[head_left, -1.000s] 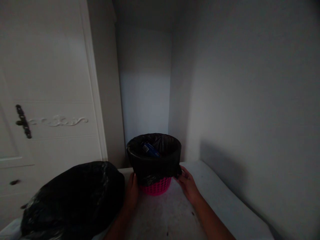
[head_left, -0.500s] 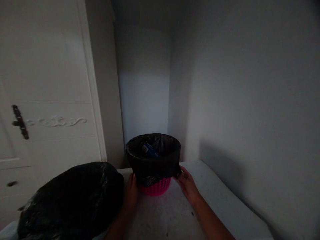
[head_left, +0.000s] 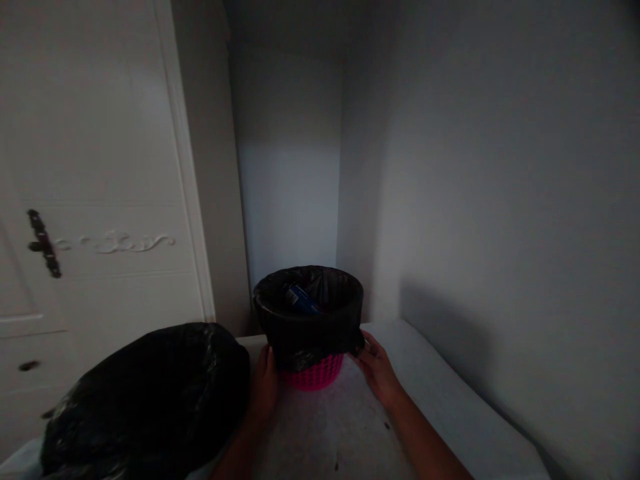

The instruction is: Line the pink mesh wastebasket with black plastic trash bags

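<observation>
A pink lattice-sided waste basket (head_left: 315, 375) stands upright on a pale tabletop. A black bin liner (head_left: 310, 337) lines it and folds down over the rim, covering most of its outside. Inside lies a dark blue package (head_left: 303, 299), tilted, its kind unclear. My left hand (head_left: 264, 383) presses along the basket's left side, fingertips partly hidden by the dim light. On the other side, my right hand (head_left: 374, 363) grips the lower edge of the liner against the basket, thumb and fingers curled round it.
A large black plastic bag (head_left: 155, 400) bulges at the left front, close to my left forearm. Behind it rises a white cabinet (head_left: 115, 167) with a dark handle (head_left: 45, 243). A grey wall (head_left: 500, 200) borders the table (head_left: 440, 380) on the right.
Both hands keep their places on the basket. The whole view has shifted very slightly; nothing else has visibly moved.
</observation>
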The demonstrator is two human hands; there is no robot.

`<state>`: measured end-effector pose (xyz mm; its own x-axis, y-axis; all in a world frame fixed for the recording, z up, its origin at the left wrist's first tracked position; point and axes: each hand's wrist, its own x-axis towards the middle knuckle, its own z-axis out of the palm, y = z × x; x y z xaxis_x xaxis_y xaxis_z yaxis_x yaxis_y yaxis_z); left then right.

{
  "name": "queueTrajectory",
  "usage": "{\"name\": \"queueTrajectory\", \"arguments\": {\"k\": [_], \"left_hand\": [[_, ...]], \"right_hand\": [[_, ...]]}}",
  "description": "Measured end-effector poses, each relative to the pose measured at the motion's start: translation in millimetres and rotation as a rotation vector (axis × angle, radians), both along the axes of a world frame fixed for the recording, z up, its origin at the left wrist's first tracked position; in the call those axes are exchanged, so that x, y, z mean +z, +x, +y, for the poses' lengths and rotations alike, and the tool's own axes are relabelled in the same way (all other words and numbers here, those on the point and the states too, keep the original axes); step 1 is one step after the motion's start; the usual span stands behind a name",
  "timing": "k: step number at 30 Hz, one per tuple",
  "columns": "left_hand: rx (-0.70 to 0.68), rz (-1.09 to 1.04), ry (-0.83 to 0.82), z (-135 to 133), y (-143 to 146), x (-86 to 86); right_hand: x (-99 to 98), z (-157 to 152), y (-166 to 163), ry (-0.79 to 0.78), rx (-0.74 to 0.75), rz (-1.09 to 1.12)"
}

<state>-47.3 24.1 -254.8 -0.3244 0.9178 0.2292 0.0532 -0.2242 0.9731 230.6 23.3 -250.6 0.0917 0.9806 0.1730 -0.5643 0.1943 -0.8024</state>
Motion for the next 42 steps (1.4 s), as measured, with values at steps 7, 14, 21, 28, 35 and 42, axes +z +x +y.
{"name": "queueTrajectory", "arguments": {"k": [7,14,21,28,35,42], "left_hand": [[-0.002,-0.014,-0.018,1,1,0.6],[-0.003,0.021,-0.006,0,-1,-0.7],[-0.022,0.024,-0.006,-4,1,3.8],[0.052,0.107,-0.037,-9,4,6.8],[0.363,0.234,0.175,-39,11,37.5],[0.159,0.325,0.327,-101,18,31.4]], "right_hand": [[2.1,-2,0,0.026,0.011,0.000],[6.0,-4,-1,-0.003,-0.001,-0.015],[9.1,-5,-3,-0.009,-0.001,-0.009],[9.7,-5,-3,0.005,0.005,-0.008],[6.9,-3,-2,0.006,-0.001,-0.018],[3.4,0,-3,0.011,-0.002,-0.005]]}}
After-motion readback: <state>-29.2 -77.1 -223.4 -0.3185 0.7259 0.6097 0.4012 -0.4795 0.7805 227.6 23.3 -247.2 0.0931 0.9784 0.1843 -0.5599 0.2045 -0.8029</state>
